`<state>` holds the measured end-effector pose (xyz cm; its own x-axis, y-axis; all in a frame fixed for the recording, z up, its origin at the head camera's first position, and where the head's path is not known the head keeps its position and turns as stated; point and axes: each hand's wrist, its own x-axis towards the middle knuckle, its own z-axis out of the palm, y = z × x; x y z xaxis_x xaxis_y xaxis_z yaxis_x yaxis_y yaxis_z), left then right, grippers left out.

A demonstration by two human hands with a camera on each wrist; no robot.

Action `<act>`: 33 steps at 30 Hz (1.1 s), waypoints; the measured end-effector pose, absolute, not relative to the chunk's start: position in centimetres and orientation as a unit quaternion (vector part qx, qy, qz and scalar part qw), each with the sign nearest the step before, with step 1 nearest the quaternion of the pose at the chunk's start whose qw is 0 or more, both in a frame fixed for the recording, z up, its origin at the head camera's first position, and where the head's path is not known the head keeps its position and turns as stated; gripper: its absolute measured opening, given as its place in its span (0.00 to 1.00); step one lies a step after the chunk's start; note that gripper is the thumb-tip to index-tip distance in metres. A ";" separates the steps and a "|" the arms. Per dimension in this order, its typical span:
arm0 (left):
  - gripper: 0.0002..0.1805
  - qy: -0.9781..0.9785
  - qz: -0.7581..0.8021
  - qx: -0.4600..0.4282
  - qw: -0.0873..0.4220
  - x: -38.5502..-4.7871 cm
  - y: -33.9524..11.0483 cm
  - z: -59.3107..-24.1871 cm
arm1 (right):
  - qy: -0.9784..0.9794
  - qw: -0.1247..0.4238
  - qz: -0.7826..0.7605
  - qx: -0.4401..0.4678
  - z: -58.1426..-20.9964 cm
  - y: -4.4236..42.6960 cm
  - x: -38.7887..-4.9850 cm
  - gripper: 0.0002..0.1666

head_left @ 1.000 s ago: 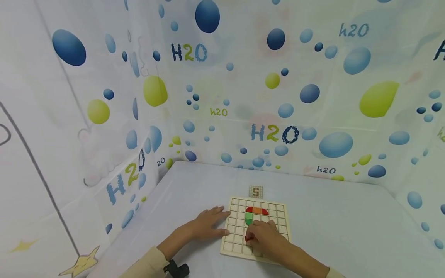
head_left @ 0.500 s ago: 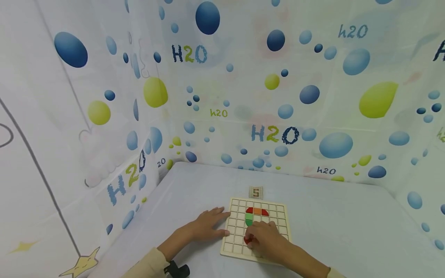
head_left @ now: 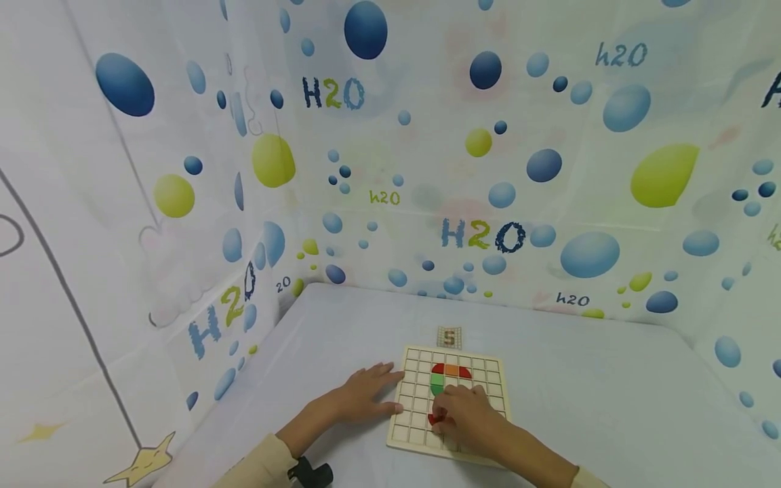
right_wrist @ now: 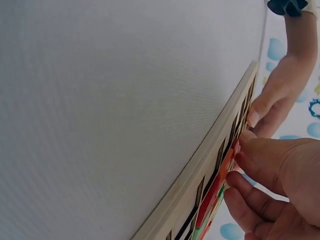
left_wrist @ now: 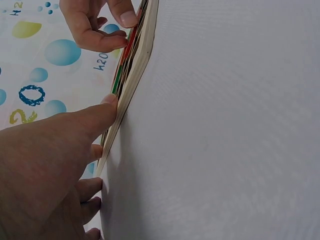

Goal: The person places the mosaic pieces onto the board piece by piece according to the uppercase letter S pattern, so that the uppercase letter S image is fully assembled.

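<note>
A square wooden grid board [head_left: 411, 407] lies on the white table. Red, orange and green pieces [head_left: 451, 370] sit in its upper cells, some with rounded corners. My left hand [head_left: 363, 393] rests at the board's left edge, fingers spread, with thumb and fingertips touching it. Over the lower middle of the board, my right hand [head_left: 472, 419] has its fingers bent and pinches a small red rounded piece [head_left: 432, 419] at the surface. The right hand covers several cells. In the right wrist view, a red and an orange piece [right_wrist: 226, 165] show in the cells beside the right fingertips.
Behind the board lies a small card [head_left: 449, 337] with a gridded S-like figure. A dark device [head_left: 311, 473] is worn at the left wrist. White cloth walls [head_left: 390, 149] printed with bubbles and "H2O" stand at the back and left of the table.
The right fingers shift very slightly at the red piece. The left hand and the board stay in place.
</note>
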<state>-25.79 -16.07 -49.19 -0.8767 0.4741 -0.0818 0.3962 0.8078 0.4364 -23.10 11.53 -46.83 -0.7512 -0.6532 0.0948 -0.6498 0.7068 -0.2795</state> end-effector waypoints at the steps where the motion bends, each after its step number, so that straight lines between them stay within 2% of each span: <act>1: 0.42 0.946 0.208 0.231 0.093 -25.8 -16.1 -49.2 | 0.924 0.003 -0.147 -0.353 -46.8 11.5 -23.1 0.09; 6: 0.42 0.946 0.207 0.233 0.091 -25.7 -16.0 -49.1 | 0.921 -0.010 -0.141 -0.364 -46.8 11.1 -23.2 0.08; 13: 0.42 0.946 0.202 0.235 0.089 -25.8 -16.0 -49.4 | 0.923 0.011 -0.144 -0.358 -46.5 10.7 -23.2 0.08; 25: 0.42 0.947 0.198 0.237 0.089 -25.9 -15.6 -49.2 | 0.927 0.014 -0.147 -0.346 -45.7 12.2 -23.1 0.06; 33: 0.43 0.947 0.196 0.233 0.100 -26.0 -15.9 -49.3 | 0.945 0.031 -0.215 -0.245 -45.0 16.4 -24.9 0.05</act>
